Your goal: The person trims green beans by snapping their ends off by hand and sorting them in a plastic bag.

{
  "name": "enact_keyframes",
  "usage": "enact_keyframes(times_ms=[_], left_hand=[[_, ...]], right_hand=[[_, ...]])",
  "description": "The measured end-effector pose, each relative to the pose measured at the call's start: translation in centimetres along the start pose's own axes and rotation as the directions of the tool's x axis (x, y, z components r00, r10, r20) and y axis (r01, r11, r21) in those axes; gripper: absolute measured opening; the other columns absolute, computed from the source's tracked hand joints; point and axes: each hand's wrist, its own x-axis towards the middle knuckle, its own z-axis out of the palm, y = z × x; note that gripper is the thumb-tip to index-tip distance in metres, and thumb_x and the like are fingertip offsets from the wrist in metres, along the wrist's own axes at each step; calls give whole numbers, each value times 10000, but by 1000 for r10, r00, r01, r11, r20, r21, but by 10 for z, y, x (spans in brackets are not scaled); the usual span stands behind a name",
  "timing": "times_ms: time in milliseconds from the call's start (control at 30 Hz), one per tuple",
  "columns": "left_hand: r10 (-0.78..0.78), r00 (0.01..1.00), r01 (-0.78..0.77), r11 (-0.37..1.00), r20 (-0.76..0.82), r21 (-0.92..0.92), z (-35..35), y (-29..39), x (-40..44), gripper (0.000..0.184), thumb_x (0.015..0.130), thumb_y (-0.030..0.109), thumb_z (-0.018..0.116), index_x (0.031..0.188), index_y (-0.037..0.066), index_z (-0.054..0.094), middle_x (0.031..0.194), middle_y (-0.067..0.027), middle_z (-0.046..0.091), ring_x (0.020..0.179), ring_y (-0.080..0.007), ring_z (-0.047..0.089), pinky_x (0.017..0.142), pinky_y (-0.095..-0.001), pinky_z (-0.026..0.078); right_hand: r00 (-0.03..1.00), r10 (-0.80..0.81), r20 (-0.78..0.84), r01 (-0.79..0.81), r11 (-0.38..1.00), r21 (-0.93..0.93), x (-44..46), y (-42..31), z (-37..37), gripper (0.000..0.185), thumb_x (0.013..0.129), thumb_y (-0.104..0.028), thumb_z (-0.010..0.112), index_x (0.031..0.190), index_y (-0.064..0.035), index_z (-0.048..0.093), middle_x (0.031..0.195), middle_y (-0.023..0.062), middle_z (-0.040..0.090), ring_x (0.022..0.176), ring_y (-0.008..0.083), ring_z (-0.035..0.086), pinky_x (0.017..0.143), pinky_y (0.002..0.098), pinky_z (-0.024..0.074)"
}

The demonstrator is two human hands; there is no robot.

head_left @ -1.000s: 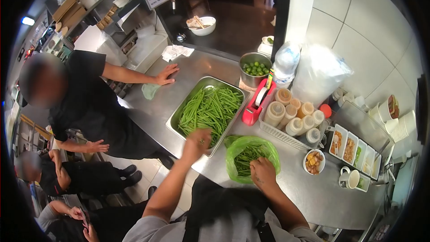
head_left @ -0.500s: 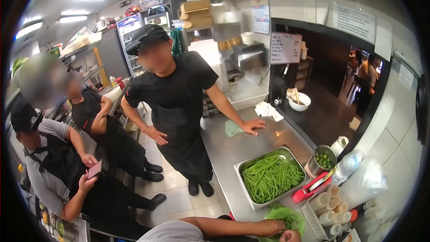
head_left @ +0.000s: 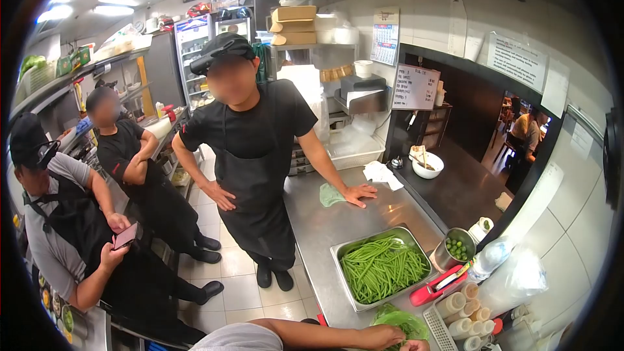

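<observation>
At the bottom edge, my left hand (head_left: 385, 336) has its fingers curled together over a light green plastic bag (head_left: 396, 318). Green bean pieces show inside the bag. My right hand (head_left: 415, 346) is close beside it, partly cut off by the frame edge, its fingers bent together. Whatever is pinched in either hand is too small or hidden to name. Just beyond the bag, a steel tray (head_left: 335, 253) holds a heap of long green beans (head_left: 383, 270).
Right of the tray stand a steel pot (head_left: 444, 259) of small green fruits, a red tape dispenser (head_left: 426, 296) and a basket (head_left: 442, 333) with bottles. A person's hand (head_left: 359, 195) rests on the steel counter (head_left: 305, 208) near a green cloth (head_left: 333, 195). Two more people stand left.
The view has tilted and shifted a little, so the counter items sit further left. My hands stay at the green bag, with my left hand drawn slightly nearer its edge.
</observation>
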Motion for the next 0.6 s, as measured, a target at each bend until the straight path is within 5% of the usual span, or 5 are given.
enact_keyframes(times_ms=[167,267,400,467,600], left_hand=[[-48,998,31,936,-38,-351,8,2,4,162,938,187,502,891,68,601,744,-93,625,669,-233,595,649,-338,486],[-369,929,274,642,25,-717,-7,24,1,196,959,215,522,936,54,631,764,-34,648,693,-137,597,672,-291,496],[-370,927,245,459,66,-854,-12,-1,15,198,977,235,472,1018,57,547,888,-34,615,632,-128,569,557,-254,467],[-394,919,143,407,-33,-902,-6,-5,15,243,1002,275,433,1066,66,539,892,31,603,593,-18,488,513,-160,408],[-402,914,123,398,-52,-909,4,-8,11,227,995,236,444,1107,56,527,901,14,617,602,-39,507,516,-176,419]], right_hand=[[881,470,49,-394,673,626,3,34,6,117,800,-60,561,869,-12,642,755,22,615,656,137,557,631,296,480],[940,340,31,-321,850,417,11,20,-3,125,818,-92,603,895,-4,649,771,34,621,700,147,578,673,291,486],[961,181,208,-240,921,306,4,9,3,260,813,-147,703,1010,6,631,860,47,633,804,147,594,751,282,478],[959,139,247,-222,911,347,-5,35,20,252,826,-101,686,1042,7,616,906,56,638,814,146,597,759,275,481],[894,148,423,-414,632,655,-10,32,22,158,871,-80,621,1005,3,630,854,52,646,771,123,596,716,241,475]])
